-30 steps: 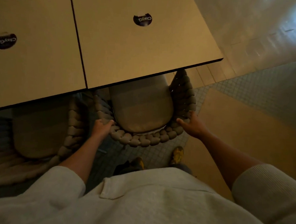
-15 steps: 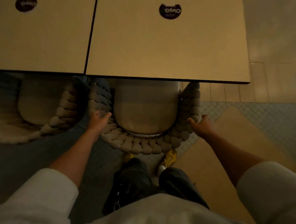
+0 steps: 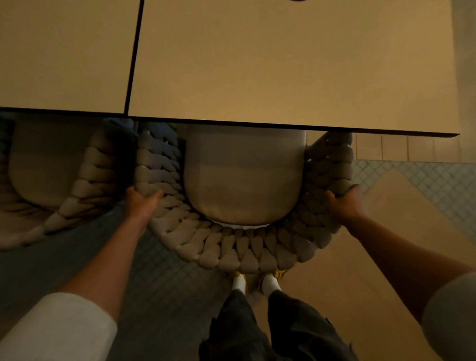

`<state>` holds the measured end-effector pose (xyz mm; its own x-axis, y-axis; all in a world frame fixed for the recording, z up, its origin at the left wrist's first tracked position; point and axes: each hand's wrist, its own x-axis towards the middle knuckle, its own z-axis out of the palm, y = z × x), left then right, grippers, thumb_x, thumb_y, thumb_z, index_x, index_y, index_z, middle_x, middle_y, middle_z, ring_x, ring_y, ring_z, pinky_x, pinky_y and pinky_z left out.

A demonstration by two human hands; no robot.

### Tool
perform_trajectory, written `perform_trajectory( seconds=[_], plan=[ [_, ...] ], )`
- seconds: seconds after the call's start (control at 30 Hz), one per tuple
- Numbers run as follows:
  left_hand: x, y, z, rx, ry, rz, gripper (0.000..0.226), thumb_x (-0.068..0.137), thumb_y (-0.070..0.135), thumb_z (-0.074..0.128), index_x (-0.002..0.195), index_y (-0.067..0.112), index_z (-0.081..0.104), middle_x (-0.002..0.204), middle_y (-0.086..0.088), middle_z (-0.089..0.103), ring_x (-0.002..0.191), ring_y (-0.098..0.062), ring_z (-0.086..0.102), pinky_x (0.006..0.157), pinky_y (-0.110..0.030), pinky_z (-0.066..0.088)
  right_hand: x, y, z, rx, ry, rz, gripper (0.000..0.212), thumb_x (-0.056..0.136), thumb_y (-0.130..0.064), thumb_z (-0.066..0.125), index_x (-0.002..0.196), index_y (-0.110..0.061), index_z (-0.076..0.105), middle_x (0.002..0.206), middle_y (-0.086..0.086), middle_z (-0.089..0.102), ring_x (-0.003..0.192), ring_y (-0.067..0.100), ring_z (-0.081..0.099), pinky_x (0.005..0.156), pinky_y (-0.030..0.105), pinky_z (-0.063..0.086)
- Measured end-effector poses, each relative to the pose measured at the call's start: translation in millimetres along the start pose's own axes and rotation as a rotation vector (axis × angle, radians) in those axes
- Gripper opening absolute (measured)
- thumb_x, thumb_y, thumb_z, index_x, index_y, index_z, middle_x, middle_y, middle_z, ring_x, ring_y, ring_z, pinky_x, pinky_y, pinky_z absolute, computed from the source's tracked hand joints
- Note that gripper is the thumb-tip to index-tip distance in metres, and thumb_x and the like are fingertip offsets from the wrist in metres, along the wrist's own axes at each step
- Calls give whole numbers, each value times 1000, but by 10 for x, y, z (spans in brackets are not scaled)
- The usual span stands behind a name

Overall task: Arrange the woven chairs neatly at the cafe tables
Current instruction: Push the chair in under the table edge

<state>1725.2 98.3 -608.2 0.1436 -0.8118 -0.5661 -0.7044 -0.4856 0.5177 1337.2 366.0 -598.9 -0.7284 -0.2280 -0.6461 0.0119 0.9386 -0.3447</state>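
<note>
At nine o'clock in the view we see a second woven chair (image 3: 73, 188), its thick braided rim in pale grey-beige rope, with the front of its seat under the left table (image 3: 59, 46). Just right of it our left hand (image 3: 142, 203) comes up from a light sleeve (image 3: 58, 328) and grips the woven chair (image 3: 241, 252) at about eight o'clock on its rim, the fingers curled over the braid and the thumb lying on its inner side. This chair sits at the centre of the view: a horseshoe back of fat, plaited cords, beige-grey and rounded like knuckles, curving round from nine through six to three o'clock. Inside it lies a smooth, pale seat cushion (image 3: 242, 180), square-sided with rounded corners, whose twelve o'clock end disappears under the dark edge of the right table (image 3: 293, 59). That tan top butts against the left one along a black seam. At six o'clock, touching or just beneath the chair back, our shoes (image 3: 239, 281) and dark trousers (image 3: 237, 332) stand on the small-tiled floor (image 3: 170, 287). At about four o'clock on the rim our right hand (image 3: 346, 205) clasps the braid, fingers wrapped over its outer side.
</note>
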Motion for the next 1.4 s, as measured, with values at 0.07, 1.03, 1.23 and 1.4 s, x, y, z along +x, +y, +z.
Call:
perform_trajectory(
  seconds=[0.07,1.03,1.23,1.4],
  plan=[
    [127,-37,19,-2,-2,1,60,89,17,74,140,4,46,136,-19,58,122,-34,59,91,-38,49,58,39,63,17,19,-10,61,95,-34,66,136,-2,34,126,24,57,113,44,60,86,51,54],
    [34,-338,134,429,-182,41,67,84,23,80,139,3,47,134,-26,60,122,-43,60,102,-44,48,-103,579,-143,49,89,7,43,96,-19,63,130,-5,41,118,28,60,105,46,61,79,49,51],
    [-1,-418,143,442,-219,69,70,80,23,82,138,3,48,132,-24,63,119,-40,63,102,-46,51,-75,652,-220,38,78,5,47,94,-18,66,132,-6,42,122,26,60,110,45,59,83,50,52],
    [64,-387,141,421,-247,92,63,80,19,83,134,3,56,133,-23,62,120,-39,62,104,-47,49,-52,609,-238,33,84,-13,47,93,-18,66,132,-1,44,124,26,59,114,45,58,87,49,50]
  ],
)
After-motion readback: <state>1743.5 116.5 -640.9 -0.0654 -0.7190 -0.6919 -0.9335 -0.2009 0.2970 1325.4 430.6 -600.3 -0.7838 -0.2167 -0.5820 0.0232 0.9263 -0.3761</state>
